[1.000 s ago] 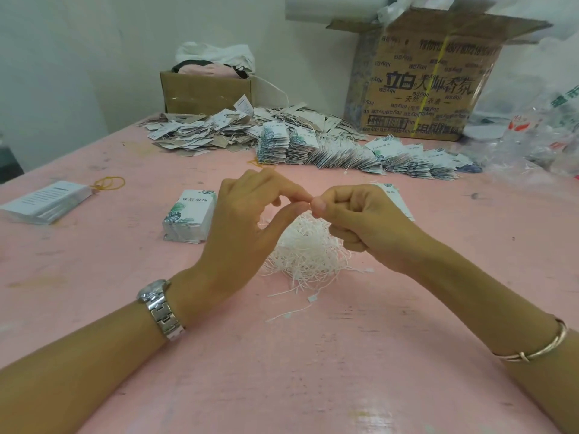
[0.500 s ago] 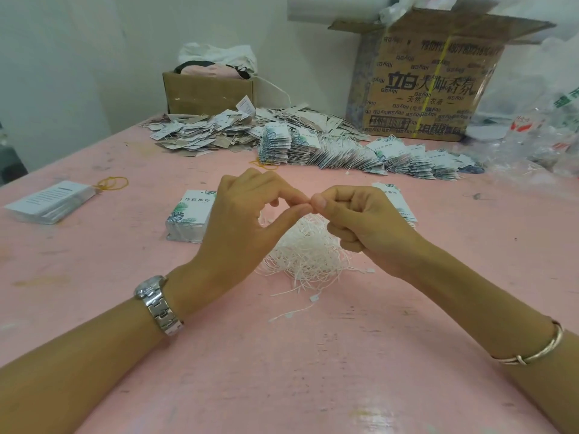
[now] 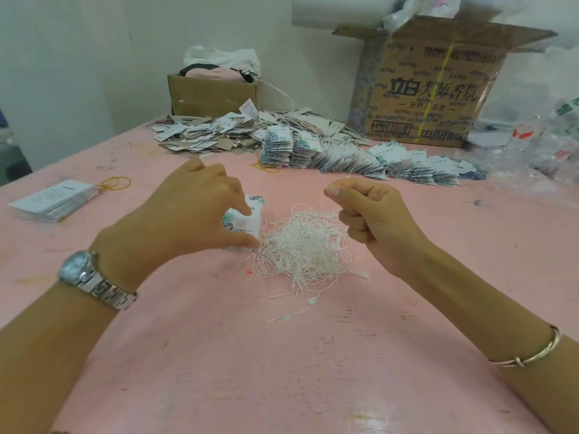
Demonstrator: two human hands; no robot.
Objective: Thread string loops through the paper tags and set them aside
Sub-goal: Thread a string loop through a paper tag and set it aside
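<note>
A small stack of white paper tags with a green leaf print lies on the pink table. My left hand is on it, index finger on the top tag and thumb at the near edge. Right of the stack sits a tangled heap of white string loops. My right hand hovers above the heap's right side, closed in a fist, with a thin string end poking out above it. I cannot see a tag in that hand.
Strung tags lie fanned in a row at the back, beside a loose pile of tags. Behind them stand a large printed carton and a small box. A card stack and yellow rubber bands lie left; plastic bags lie right.
My hands, joined fingertip to fingertip before, have parted. The left hand dropped onto the tag stack. The right hand moved right, and the tag seen behind its fingers no longer shows.
</note>
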